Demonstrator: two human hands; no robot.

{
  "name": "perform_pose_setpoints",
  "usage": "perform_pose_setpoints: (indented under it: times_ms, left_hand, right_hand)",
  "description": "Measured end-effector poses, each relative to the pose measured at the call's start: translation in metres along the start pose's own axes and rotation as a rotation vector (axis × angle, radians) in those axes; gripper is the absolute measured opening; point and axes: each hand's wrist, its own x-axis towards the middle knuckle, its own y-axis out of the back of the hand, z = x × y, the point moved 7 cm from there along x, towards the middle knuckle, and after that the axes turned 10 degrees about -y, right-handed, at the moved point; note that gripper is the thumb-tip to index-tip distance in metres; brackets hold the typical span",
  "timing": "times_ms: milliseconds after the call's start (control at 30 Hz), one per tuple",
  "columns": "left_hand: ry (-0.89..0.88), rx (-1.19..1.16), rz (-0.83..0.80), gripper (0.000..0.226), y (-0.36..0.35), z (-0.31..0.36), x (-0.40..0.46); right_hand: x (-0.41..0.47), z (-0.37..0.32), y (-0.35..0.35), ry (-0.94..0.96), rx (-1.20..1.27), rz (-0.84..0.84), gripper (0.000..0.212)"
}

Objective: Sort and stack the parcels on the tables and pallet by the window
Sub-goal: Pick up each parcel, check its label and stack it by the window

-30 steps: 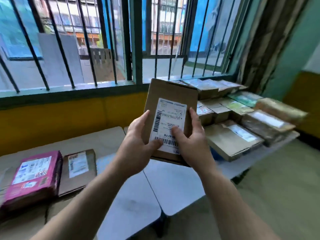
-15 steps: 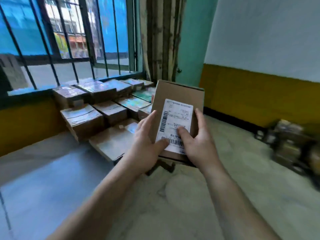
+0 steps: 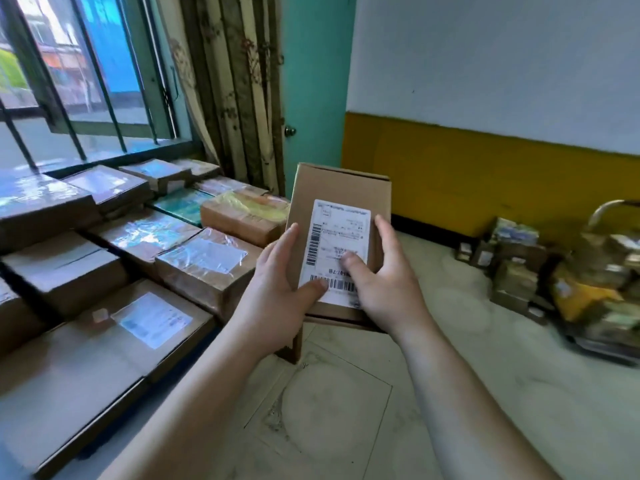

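A: Where is the parcel right now?

B: The small cardboard box (image 3: 337, 206) is up in the air in front of the person, above the pale tiled floor (image 3: 346, 410), just to the right of the stacked parcels (image 3: 138, 258) under the barred window (image 3: 79, 81). Its white shipping label (image 3: 334, 251) faces the camera, barcodes along the left edge and the bottom.

A: And the hands?

B: Both grasp it. The left hand (image 3: 277, 292) wraps the box's left edge, thumb pressed on the label's lower corner. The right hand (image 3: 384, 282) takes the right edge, fingers up along the side, thumb lying across the label's lower middle.

A: What sits nearest the box?

B: A tan parcel with yellowish tape (image 3: 242, 216), just left of it, and a film-wrapped carton (image 3: 204, 265) in front of that one. Whether the box touches either, I cannot tell.

A: Anything on the right?

B: A blurred heap of small packages (image 3: 554, 271) on the floor by the yellow-painted wall (image 3: 485, 174), well apart. A patterned curtain (image 3: 228, 81) hangs behind the stack.
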Motion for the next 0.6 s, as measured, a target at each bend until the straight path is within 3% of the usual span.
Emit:
perform_pose_setpoints:
  times_ms: [333,600]
  left_hand:
    - [-0.024,0.03,-0.031,0.083,-0.013,-0.048,0.171]
    - [0.044,0.122,0.031,0.083,-0.023,-0.092,0.262]
  right_hand:
    - [0.177,-0.013,-0.031,0.007,-0.056,0.038,0.073]
    - [0.3,0.0,-0.073,0.025,-0.035,-0.106,0.072]
